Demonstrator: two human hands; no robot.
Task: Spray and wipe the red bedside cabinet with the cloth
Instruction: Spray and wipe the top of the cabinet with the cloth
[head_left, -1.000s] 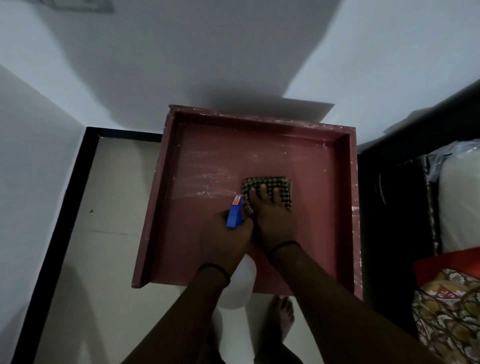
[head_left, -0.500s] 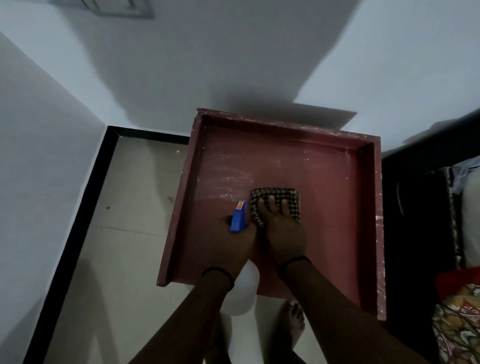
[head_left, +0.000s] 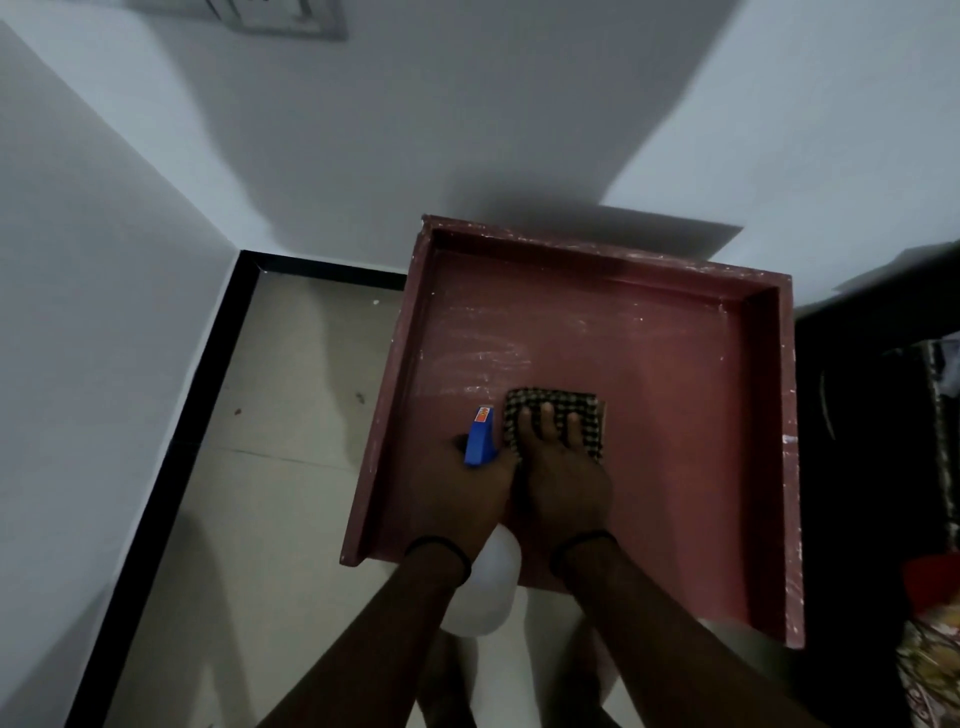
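Flat-fingered right hand (head_left: 563, 483) is pressing the checked fabric cloth (head_left: 579, 410) onto the red wooden cabinet (head_left: 675, 405); left hand (head_left: 457, 493) alongside is gripping a blue-topped white spray bottle (head_left: 480, 439).

White walls (head_left: 467, 130), black skirting (head_left: 197, 374), pale tiled floor (head_left: 270, 467), patterned bedding (head_left: 930, 670) at right

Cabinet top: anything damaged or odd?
Yes. The cabinet has whitish streaks across its far-left surface, beyond the cloth, and pale chips along its rims, like worn paint or residue.
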